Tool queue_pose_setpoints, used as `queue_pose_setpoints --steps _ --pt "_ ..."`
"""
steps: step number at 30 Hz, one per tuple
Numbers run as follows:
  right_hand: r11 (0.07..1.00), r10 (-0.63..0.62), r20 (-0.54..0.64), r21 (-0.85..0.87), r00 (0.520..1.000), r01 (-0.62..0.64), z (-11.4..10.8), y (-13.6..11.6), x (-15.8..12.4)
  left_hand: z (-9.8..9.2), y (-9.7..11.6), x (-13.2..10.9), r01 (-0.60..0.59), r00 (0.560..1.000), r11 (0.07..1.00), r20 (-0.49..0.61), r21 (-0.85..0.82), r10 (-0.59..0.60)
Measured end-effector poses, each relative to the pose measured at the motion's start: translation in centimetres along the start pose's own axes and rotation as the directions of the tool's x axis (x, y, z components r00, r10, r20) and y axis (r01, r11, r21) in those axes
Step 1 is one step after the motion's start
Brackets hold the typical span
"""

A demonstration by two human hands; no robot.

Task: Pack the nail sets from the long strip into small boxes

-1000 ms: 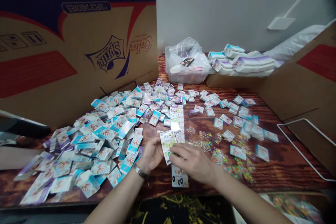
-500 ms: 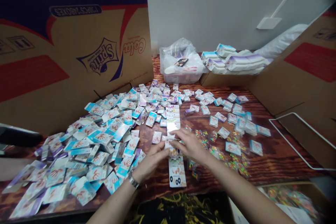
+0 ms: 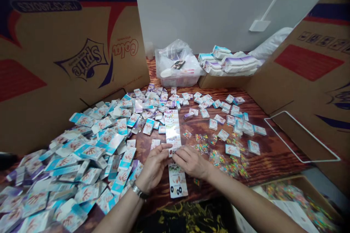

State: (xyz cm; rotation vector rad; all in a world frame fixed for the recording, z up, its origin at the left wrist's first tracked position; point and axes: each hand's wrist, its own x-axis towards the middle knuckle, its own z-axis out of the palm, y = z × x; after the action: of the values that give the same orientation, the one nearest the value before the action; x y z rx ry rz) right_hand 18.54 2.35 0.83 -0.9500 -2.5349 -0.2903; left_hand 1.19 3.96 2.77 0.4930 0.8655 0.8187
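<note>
A long printed paper strip (image 3: 172, 127) lies on the wooden table, pointing away from me. Both hands meet over its middle. My left hand (image 3: 155, 167), with a metal watch at the wrist, has its thumb and forefinger at the strip's left edge; what they pinch is too small to make out. My right hand (image 3: 191, 162) rests on the strip from the right, fingers bent over a small printed piece (image 3: 172, 151) between the hands. Part of the strip is hidden under the fingers. Its near end (image 3: 178, 185) shows dark oval prints.
Many small blue, white and purple boxes (image 3: 90, 151) are heaped at left. More boxes (image 3: 232, 150) and colourful small packets (image 3: 218, 158) lie at right. Behind stand a plastic tub (image 3: 179, 80) and wrapped packs (image 3: 237, 63). Large cartons (image 3: 115, 69) flank the table; an open box (image 3: 308, 185) holds packets.
The view has turned to the right, so the scene sits further left. My fingers have shifted slightly on the strip, and more of its upper part shows.
</note>
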Motion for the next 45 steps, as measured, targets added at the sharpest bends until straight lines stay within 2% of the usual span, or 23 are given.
queue_pose_setpoints --steps 4,7,9,12,15,16,17,18,19,20,21,22,24,26,28,31,34,38,40,42,45 --pt "0.999 -0.015 -0.048 0.031 0.999 0.017 0.3 0.8 0.1 0.6 -0.9 0.3 -0.025 0.998 0.999 -0.051 -0.041 0.023" --pt "0.991 -0.079 0.0 0.112 0.997 0.078 0.4 1.4 0.1 0.2 -1.3 0.4 -0.013 0.996 1.0 -0.085 -0.012 0.012" --pt "0.98 -0.078 0.043 0.189 0.996 0.069 0.5 1.8 0.1 -0.1 -1.3 0.6 -0.019 0.996 0.999 -0.084 0.041 0.022" --pt "0.956 0.044 0.089 0.285 0.995 -0.068 0.4 2.0 0.4 -0.1 -1.2 0.9 -0.063 0.997 0.991 -0.028 0.117 0.067" --pt "0.904 0.22 0.146 0.341 0.965 -0.258 0.1 2.6 0.8 -0.2 -1.0 1.5 -0.142 0.99 0.959 0.049 0.247 0.134" --pt "0.863 0.316 0.172 0.356 0.933 -0.358 0.0 3.1 0.9 -0.5 -0.8 1.9 -0.181 0.983 0.93 0.089 0.319 0.161" --pt "0.799 0.436 0.207 0.36 0.876 -0.483 0.0 3.7 0.7 -0.9 -0.5 2.4 -0.241 0.97 0.878 0.123 0.414 0.208" --pt "0.712 0.559 0.244 0.348 0.793 -0.609 0.1 4.4 0.5 -1.5 -0.1 3.0 -0.305 0.952 0.792 0.16 0.529 0.26" --pt "0.616 0.663 0.28 0.324 0.695 -0.718 0.3 5.2 0.2 -2.3 0.4 3.7 -0.37 0.92 0.642 0.17 0.671 0.353" --pt "0.529 0.735 0.312 0.289 0.601 -0.797 0.7 6.0 -0.2 -3.2 0.9 4.5 -0.391 0.848 0.401 0.154 0.828 0.507" --pt "0.475 0.771 0.34 0.255 0.538 -0.842 1.2 6.8 -0.6 -4.2 1.6 5.4 -0.313 0.755 0.121 0.17 0.942 0.633" --pt "0.442 0.786 0.369 0.224 0.495 -0.869 1.8 7.4 -1.0 -5.2 2.2 6.4 -0.264 0.719 0.047 0.164 0.963 0.676" --pt "0.409 0.797 0.415 0.164 0.439 -0.898 3.1 8.2 -1.6 -7.0 3.2 8.1 -0.21 0.687 -0.016 0.159 0.978 0.709" --pt "0.391 0.808 0.439 0.099 0.393 -0.915 4.3 8.5 -1.7 -8.1 3.7 9.4 -0.175 0.674 -0.065 0.168 0.982 0.719" --pt "0.398 0.81 0.45 0.048 0.375 -0.916 5.0 8.7 -1.5 -8.6 3.7 10.2 -0.154 0.677 -0.097 0.177 0.983 0.715" --pt "0.435 0.791 0.47 0.016 0.391 -0.9 5.3 8.8 -0.9 -8.6 3.2 10.8 -0.137 0.69 -0.096 0.164 0.986 0.705" --pt "0.463 0.776 0.472 0.024 0.418 -0.886 5.0 8.9 -0.7 -8.3 3.1 10.9 -0.147 0.703 -0.038 0.131 0.988 0.699" --pt "0.481 0.769 0.428 0.1 0.474 -0.871 3.4 8.2 -0.7 -8.0 4.0 10.0 -0.208 0.727 0.119 0.072 0.971 0.683" --pt "0.487 0.768 0.399 0.146 0.502 -0.861 2.0 7.5 -0.2 -7.7 4.6 8.7 -0.252 0.759 0.228 0.045 0.941 0.649" --pt "0.53 0.733 0.364 0.222 0.574 -0.818 0.4 6.6 0.6 -7.0 4.8 7.0 -0.293 0.822 0.357 0.043 0.887 0.568" --pt "0.713 0.569 0.189 0.371 0.8 -0.595 -1.7 5.1 2.3 -5.7 3.9 4.3 -0.299 0.919 0.554 0.078 0.777 0.387"
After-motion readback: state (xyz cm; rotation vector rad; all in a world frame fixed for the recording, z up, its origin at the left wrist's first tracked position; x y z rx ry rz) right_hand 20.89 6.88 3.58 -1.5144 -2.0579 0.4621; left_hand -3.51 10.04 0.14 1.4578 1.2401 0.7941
